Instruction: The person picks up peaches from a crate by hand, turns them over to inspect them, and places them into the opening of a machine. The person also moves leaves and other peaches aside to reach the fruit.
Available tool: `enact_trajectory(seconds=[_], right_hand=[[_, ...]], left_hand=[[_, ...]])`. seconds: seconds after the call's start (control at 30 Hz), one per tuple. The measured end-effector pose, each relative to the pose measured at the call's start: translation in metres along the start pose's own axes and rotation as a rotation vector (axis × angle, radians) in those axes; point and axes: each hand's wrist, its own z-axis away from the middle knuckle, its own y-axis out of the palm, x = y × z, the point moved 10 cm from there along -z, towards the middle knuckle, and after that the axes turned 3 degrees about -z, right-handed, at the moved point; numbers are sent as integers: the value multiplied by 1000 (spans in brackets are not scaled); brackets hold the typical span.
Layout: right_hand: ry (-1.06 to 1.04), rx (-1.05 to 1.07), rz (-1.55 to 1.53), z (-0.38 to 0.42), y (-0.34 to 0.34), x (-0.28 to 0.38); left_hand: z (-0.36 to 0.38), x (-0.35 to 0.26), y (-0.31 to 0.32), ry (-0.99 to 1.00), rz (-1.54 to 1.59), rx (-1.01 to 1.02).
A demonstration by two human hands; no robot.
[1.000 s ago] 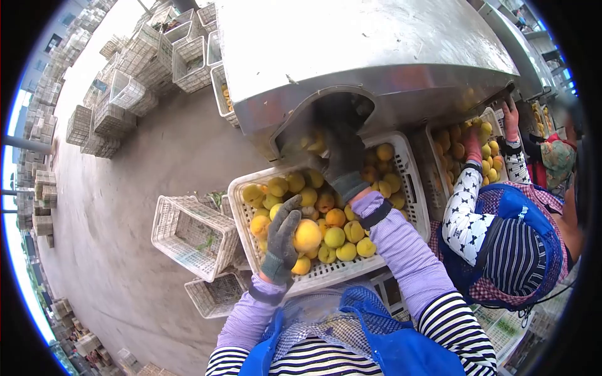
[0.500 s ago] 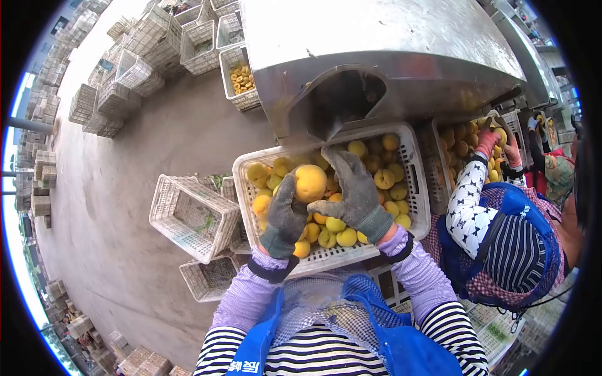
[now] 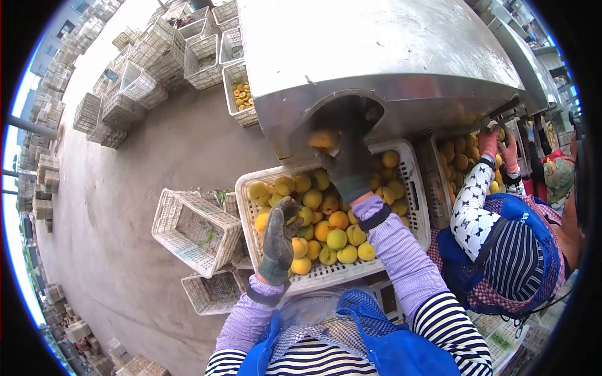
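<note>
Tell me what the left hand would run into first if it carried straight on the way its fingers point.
Probably the yellow fruit toward the far side of the crate, beyond the left hand, though its height above them is unclear.

Floor [image 3: 119, 238]: grey-brown, stained
Stacked crates [image 3: 122, 111]: piled at upper left, more along the far left
Tilted crate [image 3: 217, 247]: pale, green leaf bits inside
Far crate [image 3: 244, 117]: holds orange fruit pieces
Co-worker [image 3: 517, 257]: at right, striped cap, bow-patterned sleeves
Pole [image 3: 31, 127]: grey, left edge
</note>
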Motion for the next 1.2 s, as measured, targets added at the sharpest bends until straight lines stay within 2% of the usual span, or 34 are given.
enact_trajectory(seconds=[0.1,0.2,0.27,0.33,0.37,0.47,0.53,0.57,0.67,0.7,0.73,0.77,0.83,0.93,1.03,1.1,1.13,1.17,1.2], right_hand=[[-189,-75,41,-32,8,32],[-189,-160,8,-36,-26,41],[117,214,-177,-18,-28,11],[183,464,31,27,-34,-28],[204,583,128,52,-40,-49],[121,918,588,153,-36,-117],[142,1029,609,200,-29,-147],[184,987,539,213,-28,-160],[302,987,379,219,-26,-179],[329,972,323,217,-27,-180],[353,956,266,215,-25,-180],[354,850,139,206,-29,-171],[348,639,-113,193,-49,-141],[345,519,-263,184,-55,-80],[276,420,-320,171,-64,-39],[307,382,-380,161,-63,-33],[323,366,-410,155,-62,-32],[228,305,-419,142,-65,-24],[149,274,-273,124,-69,-13]], left_hand=[[7,-1,-3,30,-23,-21],[8,1,-4,51,-84,-19],[1,15,0,60,-248,14],[-11,38,9,167,-792,154],[-9,44,26,328,-1110,235],[-4,101,57,189,-1546,465],[1,140,70,40,-1690,586],[3,156,72,-36,-1760,648],[-11,181,61,-8,-1791,554],[-8,168,66,63,-1838,573],[-15,178,44,-51,-1473,568],[-27,196,9,-151,-1106,548],[-6,151,26,-356,-407,507],[28,86,75,-217,-367,502],[32,61,78,-169,-323,413],[27,43,83,-101,-326,397],[22,32,83,-8,-400,388],[17,19,83,93,-475,379],[11,6,84,195,-549,368]])
